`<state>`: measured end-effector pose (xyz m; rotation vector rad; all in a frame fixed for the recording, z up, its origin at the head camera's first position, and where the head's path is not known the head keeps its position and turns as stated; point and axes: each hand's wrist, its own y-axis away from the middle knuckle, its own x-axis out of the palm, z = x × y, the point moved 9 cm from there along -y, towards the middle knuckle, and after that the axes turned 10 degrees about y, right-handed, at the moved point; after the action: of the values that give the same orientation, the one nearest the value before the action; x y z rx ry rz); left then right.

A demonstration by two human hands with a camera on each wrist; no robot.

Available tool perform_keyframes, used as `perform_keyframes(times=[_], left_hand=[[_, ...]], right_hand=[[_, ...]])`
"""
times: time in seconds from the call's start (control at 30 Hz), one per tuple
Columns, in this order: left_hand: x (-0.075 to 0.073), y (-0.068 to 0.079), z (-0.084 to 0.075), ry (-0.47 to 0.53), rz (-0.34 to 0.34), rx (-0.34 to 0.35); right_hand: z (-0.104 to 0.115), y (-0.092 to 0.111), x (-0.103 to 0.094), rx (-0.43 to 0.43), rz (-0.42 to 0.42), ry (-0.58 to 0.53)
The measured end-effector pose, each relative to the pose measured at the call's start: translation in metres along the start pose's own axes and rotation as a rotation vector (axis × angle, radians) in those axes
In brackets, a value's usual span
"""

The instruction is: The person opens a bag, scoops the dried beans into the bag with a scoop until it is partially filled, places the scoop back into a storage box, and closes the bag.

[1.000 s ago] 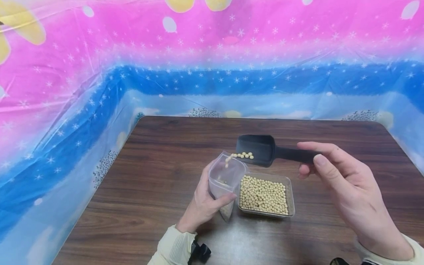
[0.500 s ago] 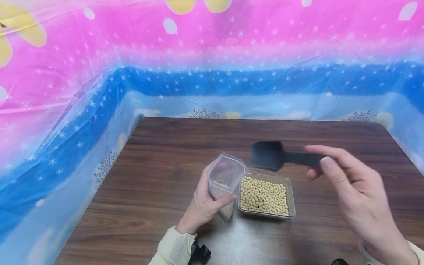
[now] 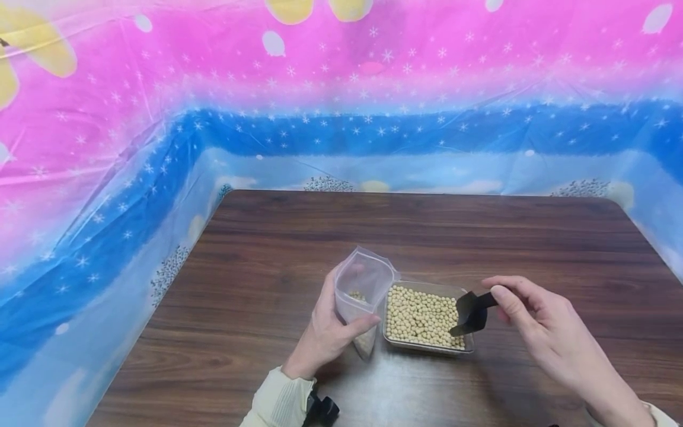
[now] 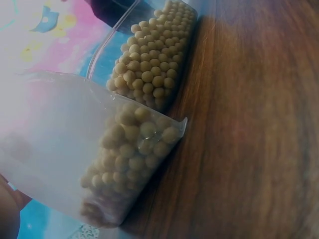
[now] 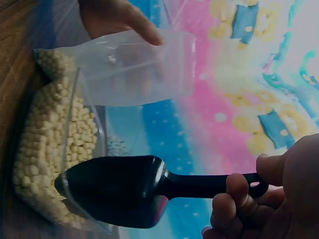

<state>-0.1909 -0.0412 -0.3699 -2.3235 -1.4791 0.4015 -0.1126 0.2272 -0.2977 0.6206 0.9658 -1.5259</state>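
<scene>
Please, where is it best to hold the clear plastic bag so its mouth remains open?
Probably around the middle of the clear plastic bag, from its left side, as the left hand holds it: it stands upright on the brown wooden table, beans weigh its bottom, and the mouth stays free.

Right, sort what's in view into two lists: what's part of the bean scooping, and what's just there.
In use:
left hand, holding the clear bag
right hand, holding the black scoop
clear tray of beans

Just there:
wooden table
patterned plastic sheet behind
</scene>
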Motion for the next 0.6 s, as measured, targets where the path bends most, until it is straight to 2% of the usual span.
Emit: perform_keyframes(times=[0.13, 0.27, 0.37, 0.47, 0.6], left_hand=[[0.000, -0.001, -0.002, -0.005, -0.007, -0.017], [0.003, -0.002, -0.015, 0.009, -0.006, -0.020], [0.004, -0.004, -0.025, 0.020, -0.003, -0.016], [0.002, -0.003, -0.017, 0.011, -0.002, -0.016], [-0.001, 0.000, -0.001, -0.006, -0.002, -0.019]], right_hand=[[-0.005, 0.000, 0.010, 0.010, 0.032, -0.001], [-0.014, 0.002, 0.019, 0.053, 0.053, -0.042], [-0.020, 0.005, 0.026, 0.071, 0.068, -0.125], [-0.027, 0.007, 0.034, 0.092, 0.096, -0.244], [-0.045, 0.010, 0.046, 0.179, 0.147, -0.439]])
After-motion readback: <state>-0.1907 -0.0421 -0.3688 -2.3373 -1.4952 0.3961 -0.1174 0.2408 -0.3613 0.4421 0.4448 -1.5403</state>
